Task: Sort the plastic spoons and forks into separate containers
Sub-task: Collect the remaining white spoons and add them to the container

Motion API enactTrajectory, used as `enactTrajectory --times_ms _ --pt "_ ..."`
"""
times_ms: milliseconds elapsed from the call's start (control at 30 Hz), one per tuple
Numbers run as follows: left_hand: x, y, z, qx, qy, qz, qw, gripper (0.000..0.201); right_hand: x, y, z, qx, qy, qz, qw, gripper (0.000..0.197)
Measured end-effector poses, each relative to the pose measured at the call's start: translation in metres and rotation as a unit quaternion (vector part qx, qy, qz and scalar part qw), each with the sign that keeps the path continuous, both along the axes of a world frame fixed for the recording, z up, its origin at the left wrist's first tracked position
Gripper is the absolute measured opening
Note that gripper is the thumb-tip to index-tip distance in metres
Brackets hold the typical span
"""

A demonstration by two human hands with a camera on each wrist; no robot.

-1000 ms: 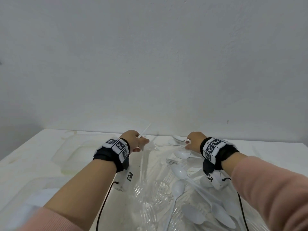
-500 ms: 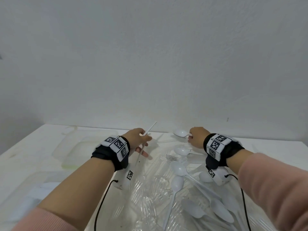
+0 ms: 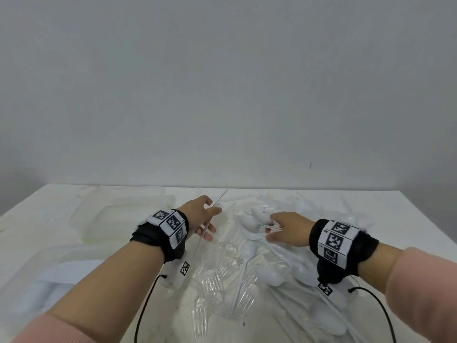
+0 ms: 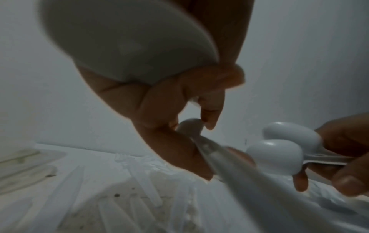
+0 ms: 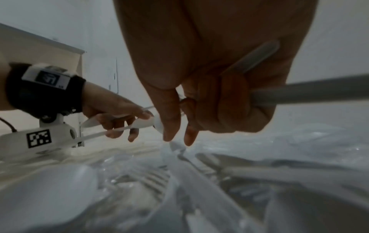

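Left hand [image 3: 201, 214] pinches clear slim fork [image 3: 207, 227]; right hand [image 3: 288, 229] grips glossy white spoons [image 3: 259, 215]

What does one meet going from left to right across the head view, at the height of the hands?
Clear plastic container → left hand, holding a clear plastic utensil → white plastic spoons → right hand.

- A loose pile of white spoons and clear forks [image 3: 230, 271] covers the table [image 3: 29, 219] between and in front of both wrists.
- Left of the pile, clear containers [image 3: 118, 214] take up the tabletop.
- Beyond the pile, a wall [image 3: 222, 95] closes off the table's far edge.
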State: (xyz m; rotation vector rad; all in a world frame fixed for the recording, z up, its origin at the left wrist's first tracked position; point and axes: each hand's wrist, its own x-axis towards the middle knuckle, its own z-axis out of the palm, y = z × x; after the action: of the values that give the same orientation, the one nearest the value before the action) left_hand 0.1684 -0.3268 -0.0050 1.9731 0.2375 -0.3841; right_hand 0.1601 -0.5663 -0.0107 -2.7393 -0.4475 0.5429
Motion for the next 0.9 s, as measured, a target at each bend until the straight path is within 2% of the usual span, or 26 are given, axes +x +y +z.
enactTrajectory --times_ms 67,133,267,367,467,567,600,667,900 --pt "-0.004 -0.006 0.0 0.014 0.002 -0.006 1.0 0.036 -0.005 0.003 -0.007 0.008 -0.006 -0.022 1.0 0.024" --pt "-0.006 -0.009 0.0 0.028 0.008 -0.011 1.0 0.034 -0.007 0.006 -0.009 0.014 -0.014 -0.054 0.998 0.026" --pt "-0.009 -0.011 -0.003 0.067 0.024 -0.048 0.996 0.043 -0.004 0.01 -0.011 -0.001 -0.008 -0.1 0.995 0.025" --pt "-0.011 -0.013 -0.005 0.065 0.025 -0.052 0.996 0.042 0.0 0.007 -0.013 0.013 -0.005 -0.14 0.99 0.025" --pt "-0.011 -0.015 -0.005 0.075 0.023 -0.064 0.995 0.041 0.001 0.003 -0.012 0.024 0.003 -0.155 0.988 0.023" --pt "-0.011 -0.014 -0.004 0.1 0.022 -0.077 0.992 0.047 0.0 0.001 -0.006 0.062 0.009 -0.157 0.986 0.01" --pt "-0.01 -0.015 -0.005 0.1 0.02 -0.077 0.992 0.048 0.0 -0.001 -0.004 0.08 0.008 -0.155 0.985 0.015" --pt "-0.008 -0.016 -0.007 0.09 0.017 -0.075 0.993 0.044 -0.003 -0.002 0.001 0.115 0.01 -0.16 0.98 0.022" --pt "-0.007 -0.027 -0.01 -0.006 0.012 -0.026 1.0 0.043 -0.003 -0.012 0.012 0.17 -0.015 -0.18 0.969 0.017"
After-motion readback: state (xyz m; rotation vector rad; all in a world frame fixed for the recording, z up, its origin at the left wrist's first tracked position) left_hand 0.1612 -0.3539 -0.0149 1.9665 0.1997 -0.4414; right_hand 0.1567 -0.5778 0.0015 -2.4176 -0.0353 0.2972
